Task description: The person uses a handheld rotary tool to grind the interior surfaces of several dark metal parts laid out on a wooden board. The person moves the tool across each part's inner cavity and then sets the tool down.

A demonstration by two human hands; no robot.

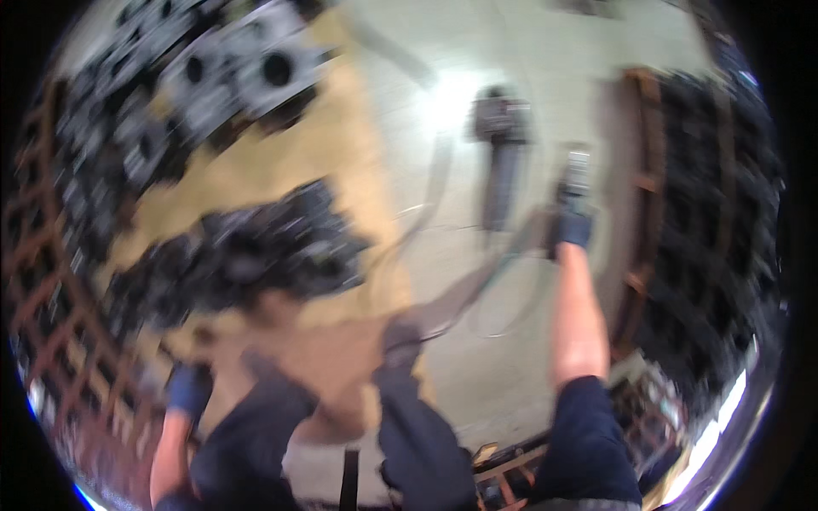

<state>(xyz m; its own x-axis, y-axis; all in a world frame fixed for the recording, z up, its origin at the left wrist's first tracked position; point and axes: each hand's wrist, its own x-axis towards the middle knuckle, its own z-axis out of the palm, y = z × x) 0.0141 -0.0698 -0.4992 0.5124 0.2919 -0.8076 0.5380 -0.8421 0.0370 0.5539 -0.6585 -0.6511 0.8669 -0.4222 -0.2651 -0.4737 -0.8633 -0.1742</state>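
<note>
The whole picture is smeared by motion. My right hand, in a dark blue glove, reaches forward over the pale floor. It is closed around a dark hand-held tool with a light silvery end; its exact kind is too blurred to tell. My left hand, gloved in blue and black, hangs low at the left, beside a rusty lattice-sided rack. The fingers there are too smeared to read. Dark metal parts lie in a row on a tan sheet ahead of my legs.
Grey castings with round holes crowd the sheet's far left. A dark, blurred upright shape is on the floor ahead. A thin hose loops below my right hand. A rusty-framed rack of dark parts lines the right.
</note>
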